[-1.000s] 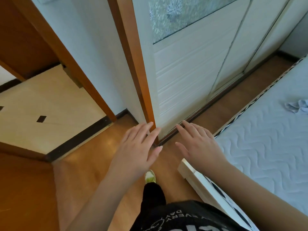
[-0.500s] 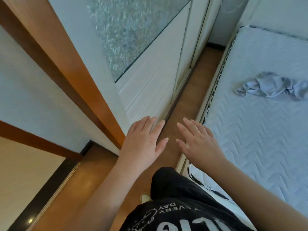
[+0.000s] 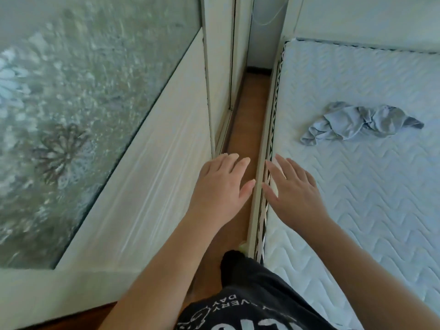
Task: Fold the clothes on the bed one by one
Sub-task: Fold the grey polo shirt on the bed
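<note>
Holding both palms down with fingers spread and nothing in them, I have my left hand [image 3: 221, 186] over the strip of wooden floor [image 3: 251, 115] and my right hand [image 3: 291, 189] over the bed [image 3: 369, 210] edge. A crumpled grey garment [image 3: 359, 122] lies farther up the mattress, well apart from both hands.

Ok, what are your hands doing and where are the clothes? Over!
Left hand and right hand open, empty, held out. Crumpled grey garment unfolded on the mattress, untouched. Nothing in the way.
</note>
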`<action>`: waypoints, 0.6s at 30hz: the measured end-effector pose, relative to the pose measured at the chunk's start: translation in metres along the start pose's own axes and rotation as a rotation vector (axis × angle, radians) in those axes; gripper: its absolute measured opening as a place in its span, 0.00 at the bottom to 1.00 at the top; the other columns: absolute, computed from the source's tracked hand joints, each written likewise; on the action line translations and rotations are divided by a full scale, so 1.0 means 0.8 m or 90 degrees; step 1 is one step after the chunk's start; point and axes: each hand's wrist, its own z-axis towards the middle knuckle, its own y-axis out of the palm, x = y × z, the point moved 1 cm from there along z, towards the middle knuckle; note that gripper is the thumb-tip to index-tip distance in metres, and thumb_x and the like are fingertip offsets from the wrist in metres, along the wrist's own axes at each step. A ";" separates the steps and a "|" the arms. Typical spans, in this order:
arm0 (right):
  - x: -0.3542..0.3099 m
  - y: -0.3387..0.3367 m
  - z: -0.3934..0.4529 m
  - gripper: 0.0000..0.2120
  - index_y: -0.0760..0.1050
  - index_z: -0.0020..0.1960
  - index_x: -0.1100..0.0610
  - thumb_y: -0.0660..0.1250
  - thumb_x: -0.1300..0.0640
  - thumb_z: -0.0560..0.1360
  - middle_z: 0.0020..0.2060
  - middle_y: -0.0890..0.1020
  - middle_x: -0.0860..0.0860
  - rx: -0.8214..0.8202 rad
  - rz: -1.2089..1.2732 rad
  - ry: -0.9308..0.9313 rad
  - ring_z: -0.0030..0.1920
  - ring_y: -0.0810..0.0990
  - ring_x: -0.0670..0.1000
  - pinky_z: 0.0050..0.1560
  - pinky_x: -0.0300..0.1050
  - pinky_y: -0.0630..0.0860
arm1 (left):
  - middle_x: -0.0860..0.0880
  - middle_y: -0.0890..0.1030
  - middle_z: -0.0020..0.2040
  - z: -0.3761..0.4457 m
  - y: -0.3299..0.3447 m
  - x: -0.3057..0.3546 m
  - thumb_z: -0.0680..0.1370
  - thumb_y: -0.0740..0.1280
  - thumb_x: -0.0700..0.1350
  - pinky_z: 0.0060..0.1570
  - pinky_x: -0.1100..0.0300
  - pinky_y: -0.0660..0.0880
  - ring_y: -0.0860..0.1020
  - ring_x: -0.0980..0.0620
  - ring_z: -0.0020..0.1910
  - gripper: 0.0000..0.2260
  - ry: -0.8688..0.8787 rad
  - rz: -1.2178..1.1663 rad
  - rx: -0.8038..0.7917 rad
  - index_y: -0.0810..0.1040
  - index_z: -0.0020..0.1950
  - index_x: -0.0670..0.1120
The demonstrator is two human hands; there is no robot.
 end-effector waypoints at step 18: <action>0.258 -0.111 0.263 0.27 0.57 0.78 0.50 0.51 0.43 0.81 0.78 0.58 0.49 0.068 0.040 0.187 0.77 0.55 0.52 0.75 0.51 0.53 | 0.49 0.69 0.73 0.409 -0.027 0.097 0.81 0.49 0.59 0.72 0.52 0.59 0.63 0.48 0.74 0.26 0.262 0.084 -0.041 0.65 0.75 0.50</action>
